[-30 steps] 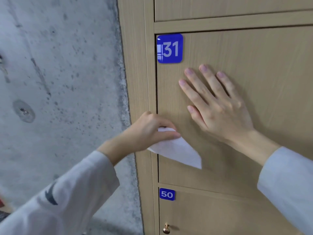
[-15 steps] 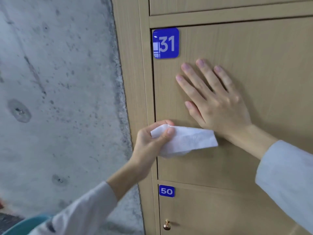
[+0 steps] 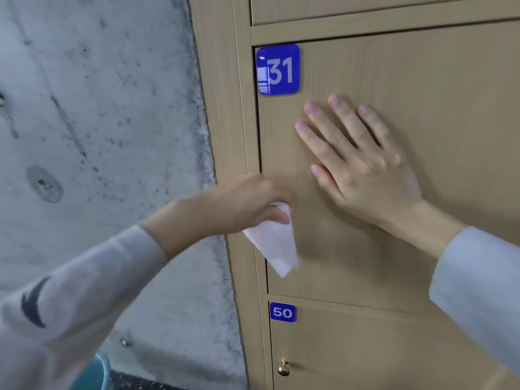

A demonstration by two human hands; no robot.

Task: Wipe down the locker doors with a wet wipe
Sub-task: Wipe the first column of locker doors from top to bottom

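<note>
A light wooden locker door (image 3: 422, 88) carries a blue plate with the number 31 (image 3: 278, 70) at its top left corner. My right hand (image 3: 363, 161) lies flat on this door with its fingers straight and spread. My left hand (image 3: 253, 202) pinches a white wet wipe (image 3: 277, 243) at the door's left edge. The wipe hangs down from my fingers in a pointed fold against the wood.
Below is another door (image 3: 394, 350) with a blue plate reading 50 (image 3: 282, 312) and a small brass knob (image 3: 283, 367). A rough grey concrete wall (image 3: 98, 122) fills the left side. A teal rim (image 3: 101, 370) shows at the bottom left.
My left hand has swung the wipe from lying out to the right to hanging downward at the door's left edge. My right hand stays flat on the door.
</note>
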